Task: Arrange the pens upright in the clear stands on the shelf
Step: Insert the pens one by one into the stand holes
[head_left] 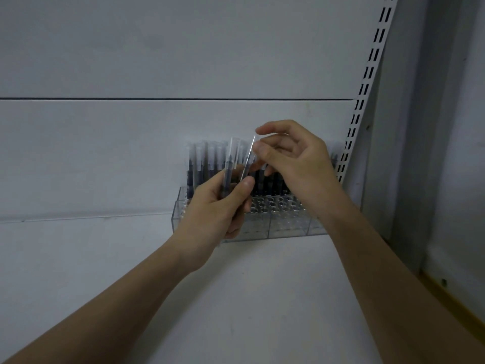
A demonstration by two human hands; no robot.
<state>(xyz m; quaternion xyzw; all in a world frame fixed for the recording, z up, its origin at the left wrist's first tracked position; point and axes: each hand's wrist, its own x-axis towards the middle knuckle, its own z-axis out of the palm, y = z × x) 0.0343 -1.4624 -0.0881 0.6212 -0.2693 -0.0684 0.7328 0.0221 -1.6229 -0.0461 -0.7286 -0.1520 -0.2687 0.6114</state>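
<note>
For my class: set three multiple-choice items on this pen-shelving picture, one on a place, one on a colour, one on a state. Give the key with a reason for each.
1. Where do the empty holes of the clear stand lie?
A. front rows
B. back rows
C. nowhere

2. What colour is the shelf?
A. red
B. white
C. green

3. What is the right hand doing?
A. resting flat on the shelf
B. pinching the top of a pen
C. hanging idle

Key:
1 A, open rings show in front, while the standing pens fill the back.
2 B, the bare surface is white.
3 B, thumb and forefinger pinch the pen that leans out of the left hand, which grips more.
</note>
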